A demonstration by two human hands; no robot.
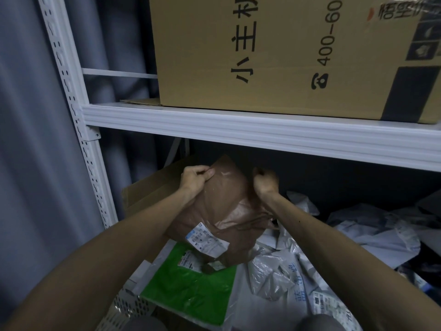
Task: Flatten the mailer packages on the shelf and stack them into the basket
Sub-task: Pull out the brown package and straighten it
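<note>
A brown plastic mailer (226, 206) with a white shipping label hangs under the shelf, held up by both hands. My left hand (194, 177) pinches its top left edge. My right hand (265, 181) grips its top right edge with curled fingers. Below it a flat green mailer (191, 287) lies on white mailers in the white perforated basket (126, 306) at the bottom left. Several crumpled grey and white mailers (372, 232) lie on the lower shelf to the right.
A white metal shelf beam (238, 130) runs across just above my hands. A large cardboard box (274, 56) stands on the upper shelf. A flattened cardboard piece (148, 187) leans at the back left. Grey curtain (31, 139) hangs on the left.
</note>
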